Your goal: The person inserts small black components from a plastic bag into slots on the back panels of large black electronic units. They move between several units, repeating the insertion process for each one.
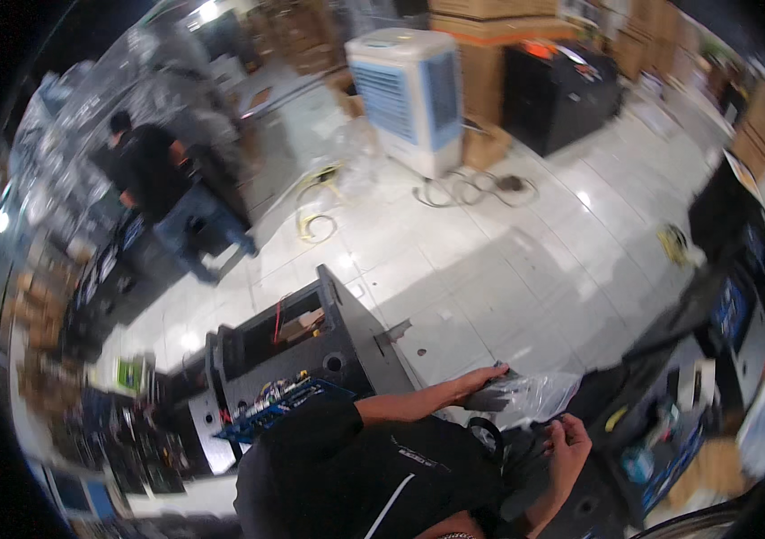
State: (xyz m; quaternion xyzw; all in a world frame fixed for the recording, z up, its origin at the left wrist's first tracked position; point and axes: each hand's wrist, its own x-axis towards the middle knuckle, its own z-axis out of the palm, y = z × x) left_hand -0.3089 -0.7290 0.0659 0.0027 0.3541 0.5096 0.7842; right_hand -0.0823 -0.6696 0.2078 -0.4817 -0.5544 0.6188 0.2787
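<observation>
Black cloth of my shirt [338, 485] was closest. Far to the left, another person [162, 171] stood near shiny plastic wrap [149, 81]. Next came a blue circuit board [284, 406] by a black box [356, 328], maybe propped up by it. The box was open on top, so a red wire [277, 319] showed. Further right, my left hand [481, 382] gripped a dark thing [490, 398] beside a clear plastic bag [544, 393]. That bag was between my hands, probably so it wouldn't drop. My right hand [568, 447] had bent fingers near its lower edge; I couldn't tell if they pinched it.
</observation>
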